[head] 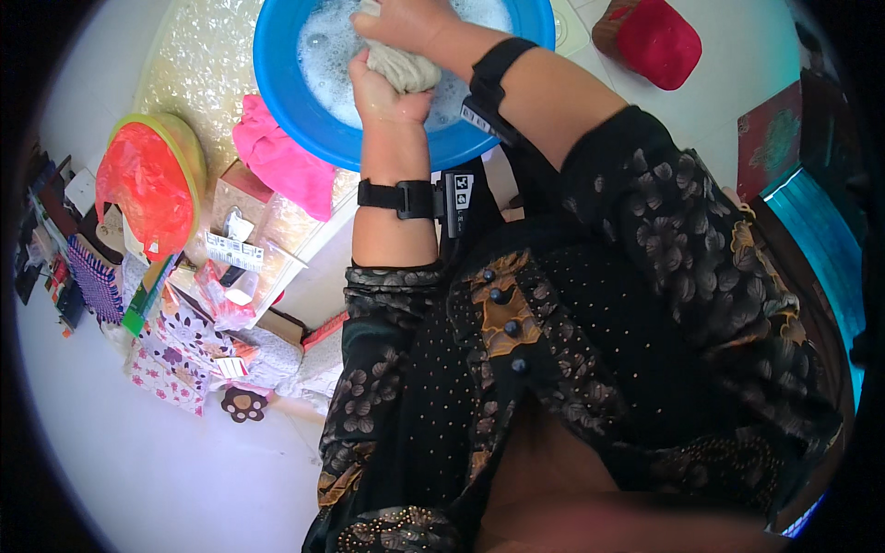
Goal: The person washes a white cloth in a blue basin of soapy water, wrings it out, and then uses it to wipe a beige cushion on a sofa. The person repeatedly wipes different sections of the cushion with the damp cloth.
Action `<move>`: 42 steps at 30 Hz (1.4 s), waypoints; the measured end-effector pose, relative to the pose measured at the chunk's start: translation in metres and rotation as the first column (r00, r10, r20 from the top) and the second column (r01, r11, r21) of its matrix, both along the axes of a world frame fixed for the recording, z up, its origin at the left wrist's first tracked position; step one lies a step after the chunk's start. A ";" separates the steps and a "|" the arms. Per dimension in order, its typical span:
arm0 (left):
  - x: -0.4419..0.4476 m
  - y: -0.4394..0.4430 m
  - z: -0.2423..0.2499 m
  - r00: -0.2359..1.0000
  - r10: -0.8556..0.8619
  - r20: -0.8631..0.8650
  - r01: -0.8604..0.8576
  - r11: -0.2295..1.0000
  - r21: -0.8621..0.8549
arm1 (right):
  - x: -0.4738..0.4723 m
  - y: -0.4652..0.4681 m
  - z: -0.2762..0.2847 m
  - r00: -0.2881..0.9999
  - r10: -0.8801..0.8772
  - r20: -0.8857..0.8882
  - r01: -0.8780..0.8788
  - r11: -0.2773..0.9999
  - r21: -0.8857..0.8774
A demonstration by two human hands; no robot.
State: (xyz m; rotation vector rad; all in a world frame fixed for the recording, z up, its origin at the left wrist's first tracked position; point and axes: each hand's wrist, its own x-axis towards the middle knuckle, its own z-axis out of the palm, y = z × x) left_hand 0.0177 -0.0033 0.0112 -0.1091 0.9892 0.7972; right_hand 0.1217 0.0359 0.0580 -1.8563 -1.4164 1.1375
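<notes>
A large blue plastic basin (311,135) of foamy, soapy water (325,52) stands at the top middle. Over the water, a wet, bunched beige cloth (404,68) is gripped between both hands. My left hand (390,97) holds its lower end, palm up, with the fingers partly hidden by the cloth. Above it and a little to the right, my right hand (404,24) is closed around the upper part. Each forearm wears a black strap with a small device. A bright pink cloth (287,162) lies against the basin's left outer side.
Left of the basin, a yellow-green tub (197,159) holds a red plastic bag (148,186). Packets and small items lie on the table (187,76) under clear, crinkled plastic. A stool with a red seat (660,45) stands at the upper right. Floral cloths (169,377) are at the lower left.
</notes>
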 end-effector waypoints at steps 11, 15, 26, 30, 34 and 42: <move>-0.024 -0.001 0.010 0.940 0.002 -0.341 -0.009 1.000 -0.018 | 0.057 0.002 -0.093 0.888 -0.305 0.345 0.283 0.952 0.114; -0.020 0.001 0.002 0.918 -0.110 -0.380 0.081 0.992 -0.092 | 0.052 -0.026 -0.123 0.937 -0.094 0.336 0.080 0.995 0.053; -0.014 -0.004 0.006 0.954 -0.041 -0.296 0.015 0.996 -0.087 | 0.045 -0.011 -0.122 0.999 -0.010 -0.037 0.006 0.993 -0.115; -0.019 0.004 -0.006 0.998 -0.023 -0.065 0.022 1.000 -0.008 | 0.011 -0.031 -0.082 0.955 0.292 -0.055 -0.264 0.919 0.295; -0.050 0.008 -0.008 0.995 -0.084 0.059 0.082 0.996 0.027 | -0.024 -0.079 -0.006 0.776 0.514 -0.366 -0.415 0.852 0.318; 0.006 0.001 0.025 0.984 0.044 0.172 -0.055 0.997 0.060 | -0.018 0.004 0.023 0.985 0.171 -0.010 -0.170 0.983 0.071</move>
